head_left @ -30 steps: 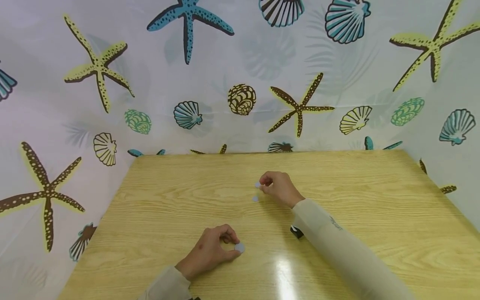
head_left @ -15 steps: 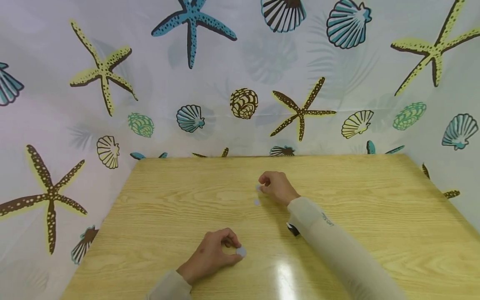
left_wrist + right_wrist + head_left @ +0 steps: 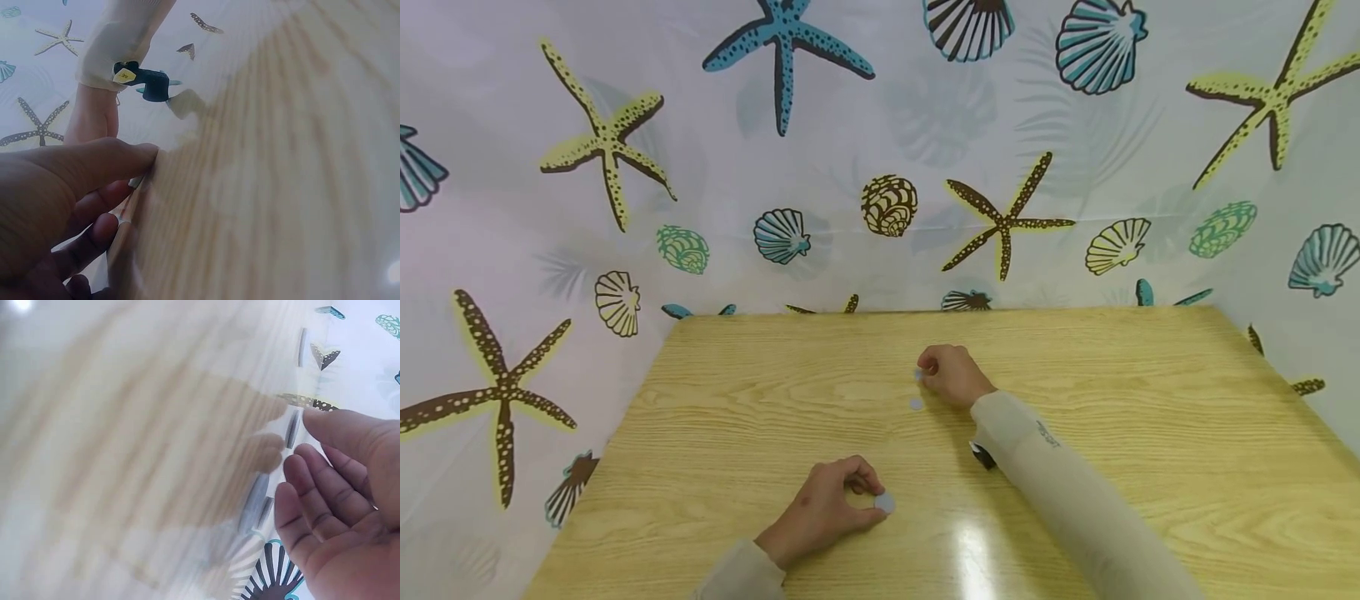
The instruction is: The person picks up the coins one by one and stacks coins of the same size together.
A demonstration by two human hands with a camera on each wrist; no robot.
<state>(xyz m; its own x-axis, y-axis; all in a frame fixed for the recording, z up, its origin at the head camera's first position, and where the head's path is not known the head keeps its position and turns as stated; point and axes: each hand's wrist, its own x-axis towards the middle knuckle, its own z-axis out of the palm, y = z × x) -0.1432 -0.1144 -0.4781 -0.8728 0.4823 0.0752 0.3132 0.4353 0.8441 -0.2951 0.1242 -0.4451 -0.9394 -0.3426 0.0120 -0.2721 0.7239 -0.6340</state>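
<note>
My left hand [image 3: 827, 504] rests low over the table, thumb and index finger pinching the edges of a small pale-grey round disc [image 3: 884, 502]. In the left wrist view only a sliver of that disc [image 3: 135, 182] shows beside the fingers. Farther back, my right hand [image 3: 953, 375] has thumb and index fingertips at opposite edges of another grey disc [image 3: 917, 375], partly covered by the fingers. A third disc [image 3: 916, 404] lies flat just nearer to me. The right wrist view shows the disc at the fingertips [image 3: 292, 429] edge-on, its other fingers loosely bent.
The glossy wood-grain table [image 3: 760, 417] mirrors the hand and discs. A white cloth [image 3: 820, 167] printed with starfish and shells hangs behind and at both sides. Under the right sleeve [image 3: 1060, 483] sits a black wrist device [image 3: 982, 455]. Another thin grey disc [image 3: 303, 347] shows beyond the right thumb.
The head view has shifted slightly. My right hand's fingers cover a bit more of their disc, and the right forearm has swung a little left. The left hand holds its place on its disc.
</note>
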